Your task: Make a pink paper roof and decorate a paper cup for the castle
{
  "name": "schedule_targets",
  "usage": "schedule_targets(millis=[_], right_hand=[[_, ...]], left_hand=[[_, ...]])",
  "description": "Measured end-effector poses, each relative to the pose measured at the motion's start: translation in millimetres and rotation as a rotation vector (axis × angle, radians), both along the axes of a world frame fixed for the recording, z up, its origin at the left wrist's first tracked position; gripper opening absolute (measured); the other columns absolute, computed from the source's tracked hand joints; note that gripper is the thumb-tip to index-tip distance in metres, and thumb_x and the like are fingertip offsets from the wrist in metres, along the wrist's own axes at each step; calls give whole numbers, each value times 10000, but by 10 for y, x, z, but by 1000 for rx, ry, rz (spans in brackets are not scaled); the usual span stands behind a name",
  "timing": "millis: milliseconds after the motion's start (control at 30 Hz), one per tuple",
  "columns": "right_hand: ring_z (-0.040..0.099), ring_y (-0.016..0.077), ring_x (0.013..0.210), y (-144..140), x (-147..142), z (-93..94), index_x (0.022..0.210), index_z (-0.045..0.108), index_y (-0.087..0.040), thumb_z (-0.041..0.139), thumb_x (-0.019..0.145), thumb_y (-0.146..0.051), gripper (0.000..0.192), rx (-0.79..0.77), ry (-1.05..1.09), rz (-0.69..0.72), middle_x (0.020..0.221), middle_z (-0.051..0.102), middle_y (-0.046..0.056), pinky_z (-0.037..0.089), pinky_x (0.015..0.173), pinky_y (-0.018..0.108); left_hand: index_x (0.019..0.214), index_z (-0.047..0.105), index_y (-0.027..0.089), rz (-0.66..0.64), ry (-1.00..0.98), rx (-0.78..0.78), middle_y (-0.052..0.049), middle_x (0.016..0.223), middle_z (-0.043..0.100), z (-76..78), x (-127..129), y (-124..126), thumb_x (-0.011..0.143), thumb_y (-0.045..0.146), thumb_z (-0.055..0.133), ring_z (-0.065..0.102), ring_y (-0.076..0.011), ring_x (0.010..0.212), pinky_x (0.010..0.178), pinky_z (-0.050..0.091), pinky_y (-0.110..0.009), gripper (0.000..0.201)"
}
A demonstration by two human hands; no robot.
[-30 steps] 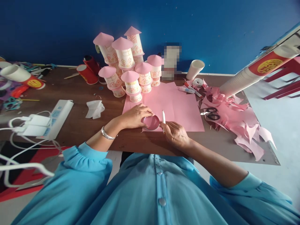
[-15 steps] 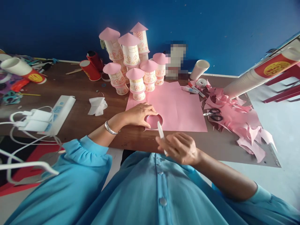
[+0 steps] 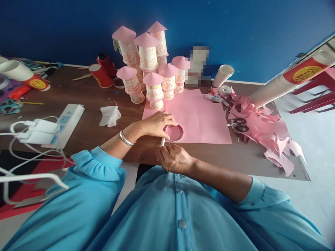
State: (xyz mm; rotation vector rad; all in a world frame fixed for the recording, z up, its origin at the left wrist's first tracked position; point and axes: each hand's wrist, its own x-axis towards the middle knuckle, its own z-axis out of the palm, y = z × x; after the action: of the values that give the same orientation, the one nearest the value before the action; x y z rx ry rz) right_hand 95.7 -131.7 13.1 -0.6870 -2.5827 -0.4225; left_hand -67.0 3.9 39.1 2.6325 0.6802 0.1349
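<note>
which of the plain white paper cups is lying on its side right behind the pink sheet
The white cup by the blue wall, right of the pink-roofed cup towers, tipped with its mouth up-right. The other tipped white cup lies far left.

Pen (image 3: 162,142) tip behind right hand (image 3: 174,158)

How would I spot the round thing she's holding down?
Find the big pink paper sheet on the brown table. At its near left corner, under the left hand, sits a round ring, the only circle on the sheet.
</note>
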Motion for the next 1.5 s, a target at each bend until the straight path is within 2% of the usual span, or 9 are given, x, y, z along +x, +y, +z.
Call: schedule_targets(millis=[133,300,600,933,1100,1200,1300,1400,1500], right_hand=[[503,167,594,3,13,-26,866,620,-159,485,1053,-177,231,-7,5,-50,706,606,40,353,526,330],[493,158,580,-19,91,-25,914,635,-142,501,1033,-126,181,-14,21,-51,712,598,27,342,535,332],[472,145,556,-133,267,60,894,654,-141,551,1040,-168,181,-41,109,-66,673,561,-3,328,525,333],[520,131,570,-210,472,78,908,649,-153,550,1041,-152,166,-84,106,-53,687,578,-5,367,535,319],[550,134,561,-243,596,168,936,648,-152,536,1030,-140,147,-121,130,-69,686,593,-4,391,524,320],[609,140,586,-264,750,280,1099,642,-144,590,1017,-168,100,-75,217,-73,727,654,3,444,533,308],[696,160,688,-247,913,394,1252,603,-179,622,1010,-174,244,-61,355,-113,846,743,38,542,612,300],[737,170,746,-185,1021,457,1261,605,-214,594,1014,-136,259,-181,505,-243,916,775,56,581,650,292],[719,148,672,-119,1073,458,1230,620,-238,587,1013,-111,254,-259,612,-320,909,777,43,551,572,261]], left_hand=[[1268,714,212,7,0,6,-68,1233,723,4,8,-3,762,274,869,628,-270,1186,1069,382,-410,532],[1278,709,195,26,33,25,-72,1249,723,31,35,-29,770,303,873,629,-271,1177,1074,361,-411,545],[1236,725,219,25,50,48,-63,1237,730,55,54,-37,744,338,891,628,-276,1160,1060,359,-421,532],[1261,723,215,35,80,38,-72,1282,724,41,54,-29,749,378,899,617,-287,1181,1072,346,-423,566],[1275,719,221,51,86,37,-74,1256,720,49,53,-41,761,370,884,614,-288,1164,1061,352,-415,560],[1293,709,228,66,89,22,-71,1278,710,46,46,-51,763,387,875,607,-290,1175,1080,343,-421,578],[1317,693,230,73,81,2,-71,1298,698,46,38,-55,782,398,851,602,-288,1180,1093,339,-427,583],[1337,674,217,72,79,-17,-82,1320,683,52,34,-51,785,386,837,590,-292,1204,1106,346,-428,600],[1348,646,200,64,72,-15,-106,1370,652,37,35,-55,756,385,848,563,-313,1257,1138,342,-446,652]])
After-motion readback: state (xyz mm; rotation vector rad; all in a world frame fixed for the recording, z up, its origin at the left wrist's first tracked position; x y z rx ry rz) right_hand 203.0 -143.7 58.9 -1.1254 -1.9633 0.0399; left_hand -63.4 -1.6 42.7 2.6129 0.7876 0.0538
